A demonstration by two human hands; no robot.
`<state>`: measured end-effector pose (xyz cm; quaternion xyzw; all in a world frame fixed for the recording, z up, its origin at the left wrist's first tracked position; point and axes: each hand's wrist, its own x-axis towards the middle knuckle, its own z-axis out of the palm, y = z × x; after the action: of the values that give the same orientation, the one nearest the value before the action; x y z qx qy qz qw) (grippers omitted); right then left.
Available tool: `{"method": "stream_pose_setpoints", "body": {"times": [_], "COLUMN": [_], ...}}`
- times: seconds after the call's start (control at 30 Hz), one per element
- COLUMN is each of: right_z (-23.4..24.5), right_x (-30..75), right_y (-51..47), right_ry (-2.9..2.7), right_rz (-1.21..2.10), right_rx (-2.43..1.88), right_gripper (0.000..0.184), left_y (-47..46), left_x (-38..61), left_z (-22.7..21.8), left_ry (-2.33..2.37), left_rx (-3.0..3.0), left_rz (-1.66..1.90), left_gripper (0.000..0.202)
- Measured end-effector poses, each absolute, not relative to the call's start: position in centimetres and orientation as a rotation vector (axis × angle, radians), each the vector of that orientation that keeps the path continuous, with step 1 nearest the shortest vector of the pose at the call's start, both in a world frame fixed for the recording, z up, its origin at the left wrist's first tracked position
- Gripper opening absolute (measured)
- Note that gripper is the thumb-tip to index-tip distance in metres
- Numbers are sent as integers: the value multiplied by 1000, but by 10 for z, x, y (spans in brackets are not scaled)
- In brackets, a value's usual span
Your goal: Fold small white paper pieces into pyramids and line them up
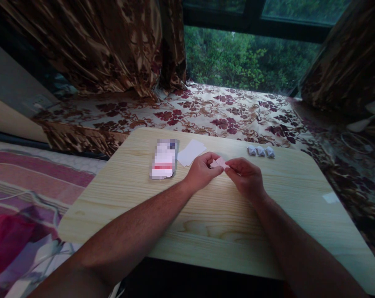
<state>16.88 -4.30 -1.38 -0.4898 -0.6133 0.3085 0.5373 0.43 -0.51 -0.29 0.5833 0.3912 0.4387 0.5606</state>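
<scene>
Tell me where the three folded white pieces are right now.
In the head view, the three folded white pieces sit in a row on the table, right of centre near its far edge, just beyond the right hand.

From here: paper piece (218, 163) partly covered by left hand (202, 170) and right hand (247, 178), creases too small to read. Right hand's curled fingers mostly out of sight. Phone-like slab (164, 159) pixelated, face unreadable. Folded white pieces (261, 151): too small for detail. Sheet count in white stack (191, 152): can't tell. Forearms (143, 217) cut off at bottom, left curtain (122, 41) at top, pink cloth (8, 242) at left. Foliage (227, 58) blurry.
</scene>
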Motion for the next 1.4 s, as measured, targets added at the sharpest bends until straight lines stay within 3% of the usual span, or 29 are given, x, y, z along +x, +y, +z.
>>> {"method": "stream_pose_setpoints", "body": {"times": [0.53,0.87,1.4], "right_z": [-6,-1,8], "right_x": [168,168,166], "right_y": [-46,-47,-49], "right_ry": [-1542,-1644,-1705], "right_rz": [519,435,439], "right_rx": [-1206,-1161,-1160], "right_gripper": [6,8,11], "left_y": [-6,-5,-7], "left_x": [2,2,4], "left_z": [-3,-5,2], "left_ry": [918,933,872], "left_rx": [1434,1370,1254], "left_rz": [947,948,894], "left_gripper": [25,17,20]}}
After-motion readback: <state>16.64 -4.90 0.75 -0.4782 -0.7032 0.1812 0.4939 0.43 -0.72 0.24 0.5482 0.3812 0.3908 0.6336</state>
